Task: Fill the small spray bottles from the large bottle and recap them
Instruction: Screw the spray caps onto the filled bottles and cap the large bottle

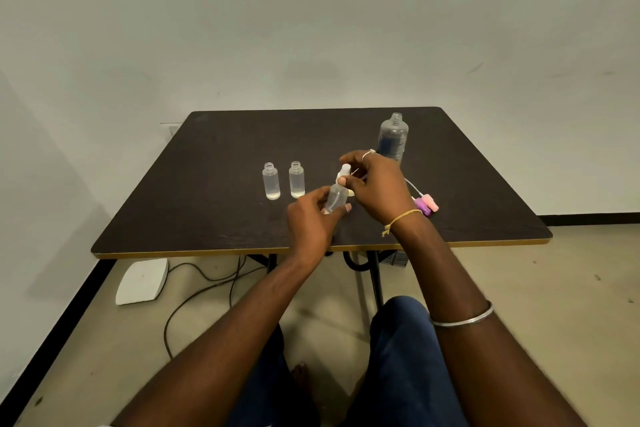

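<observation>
**My two hands hold a small bottle and a white spray cap over a dark table**

I am seated at a dark brown table (207, 184) with a pale edge, looking down at my bare forearms.

My left hand (311, 222) is wrapped around the lower part of a small translucent spray bottle (336, 199), fingers and thumb curled on it, holding it tilted just above the tabletop near the middle of the table. My right hand (377, 187) comes in from above. Its fingertips pinch a white spray cap (344, 172) that sits at the neck of that bottle. I cannot tell whether the cap is fully seated.

To the left of my hands, two more small bottles stand upright side by side without caps, the left one (271, 185) and the right one (296, 180). Both are translucent, and I cannot judge how full they are.

The large bottle (393, 139) stands upright and uncapped behind my right hand, toward the far right of the table. It is clear, with a dark label.

Just to the right of my right wrist, a pink spray cap (430, 202) and a purple spray cap (421, 205) lie on the table, touching each other, their thin white tubes trailing toward my hand.
</observation>
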